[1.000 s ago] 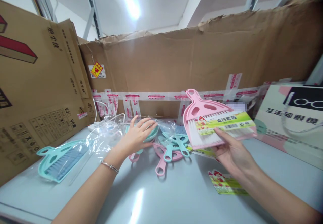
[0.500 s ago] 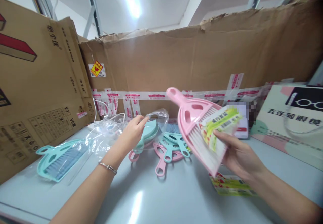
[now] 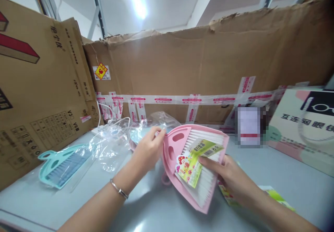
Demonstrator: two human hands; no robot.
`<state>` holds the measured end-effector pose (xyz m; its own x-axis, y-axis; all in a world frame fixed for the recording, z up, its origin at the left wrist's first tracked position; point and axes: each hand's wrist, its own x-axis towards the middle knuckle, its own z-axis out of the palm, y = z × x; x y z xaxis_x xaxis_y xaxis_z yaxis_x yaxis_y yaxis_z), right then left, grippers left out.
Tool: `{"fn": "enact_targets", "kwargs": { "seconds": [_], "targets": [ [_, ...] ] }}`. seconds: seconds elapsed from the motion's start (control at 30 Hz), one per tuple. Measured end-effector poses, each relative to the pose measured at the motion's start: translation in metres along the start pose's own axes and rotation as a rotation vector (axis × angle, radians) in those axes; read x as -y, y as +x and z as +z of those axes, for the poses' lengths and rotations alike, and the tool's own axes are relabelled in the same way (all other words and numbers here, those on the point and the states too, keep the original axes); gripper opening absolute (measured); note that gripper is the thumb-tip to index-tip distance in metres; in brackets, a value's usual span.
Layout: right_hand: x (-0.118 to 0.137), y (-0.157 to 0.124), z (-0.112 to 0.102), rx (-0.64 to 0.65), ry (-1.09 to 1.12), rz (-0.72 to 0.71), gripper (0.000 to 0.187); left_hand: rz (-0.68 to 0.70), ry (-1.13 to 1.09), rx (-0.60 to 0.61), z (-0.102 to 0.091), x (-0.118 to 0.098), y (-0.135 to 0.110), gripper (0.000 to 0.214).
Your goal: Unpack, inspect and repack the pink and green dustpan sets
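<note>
In front of me is a pink dustpan point(image 3: 184, 186) with a matching brush point(image 3: 175, 143) nested in it, white bristles showing. A green and white printed card point(image 3: 191, 167) lies over the bristles. My right hand point(image 3: 231, 176) grips the dustpan's right side, thumb pressed on the card. At the upper left, my left hand point(image 3: 151, 145) is closed at the handle end, which its fingers hide. Behind the left hand, a pale blue-green dustpan point(image 3: 138, 132) is partly covered. A pink handle loop point(image 3: 165, 179) shows below the held dustpan.
Clear plastic wrapping point(image 3: 112, 148) lies on the table point(image 3: 109, 193) at left. Beside it is a turquoise dustpan and brush point(image 3: 65, 165). More printed cards point(image 3: 276, 195) lie under my right arm. Cardboard point(image 3: 167, 68) walls the back; a printed box point(image 3: 300, 131) stands right.
My right hand has brought the pink dustpan left and down, turning it so its handle points left. My left hand has moved slightly right and down, from the plastic film to the dustpan's handle.
</note>
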<state>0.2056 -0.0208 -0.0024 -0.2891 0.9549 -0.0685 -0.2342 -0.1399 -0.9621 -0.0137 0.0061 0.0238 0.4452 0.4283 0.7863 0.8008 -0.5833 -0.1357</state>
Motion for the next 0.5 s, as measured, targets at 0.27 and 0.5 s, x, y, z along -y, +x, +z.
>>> {"fn": "enact_targets", "kwargs": {
  "seconds": [0.27,0.5],
  "targets": [
    [-0.019,0.004,0.017,-0.190,0.370,0.065,0.049,0.142,-0.095,0.057,0.008,-0.031,-0.012,0.031],
    [-0.020,0.008,0.015,-0.322,0.510,0.010,0.057,0.156,-0.259,-0.049,0.008,-0.026,-0.011,0.038]
  ]
}}
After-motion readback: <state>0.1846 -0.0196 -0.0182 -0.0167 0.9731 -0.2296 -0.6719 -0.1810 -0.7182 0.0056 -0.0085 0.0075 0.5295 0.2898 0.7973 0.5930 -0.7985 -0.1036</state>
